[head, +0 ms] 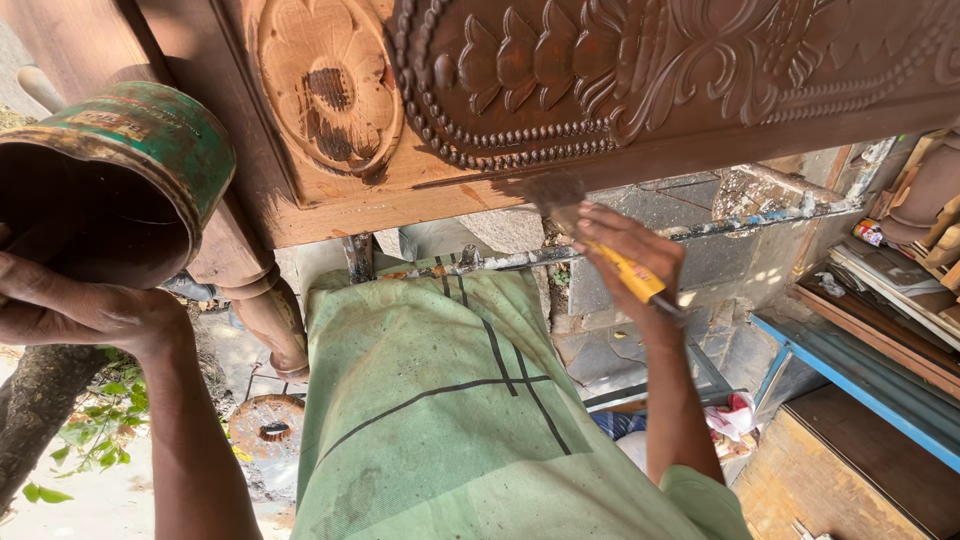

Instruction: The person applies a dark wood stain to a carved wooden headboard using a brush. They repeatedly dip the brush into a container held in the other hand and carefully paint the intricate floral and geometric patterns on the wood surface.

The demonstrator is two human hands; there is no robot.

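Carved wooden panel (600, 90) spans the top of the view, dark brown over most of its leaf-and-bead relief, with a paler, unstained stretch around the carved flower rosette (328, 85) and along the lower edge. Turned wooden post (262, 300) drops from its left end. Below, the person's green garment (440, 420) with thin dark lines fills the middle. Stone blocks (700, 250) and a blue-edged wooden stack (870, 370) lie to the right; leaves (95, 430) and bare ground at lower left.

Green tin can (120, 180), rust-stained, tilted with its dark mouth toward the camera, sits at upper left. Left hand (80, 305) wraps under it, fingers closed about its base.

Right hand (625, 250) is clenched on a yellow-handled paintbrush (590, 235). Bristles (548, 192) touch the panel's lower edge, just where dark and pale wood meet; they look loaded with brown stain, though blur makes that uncertain.
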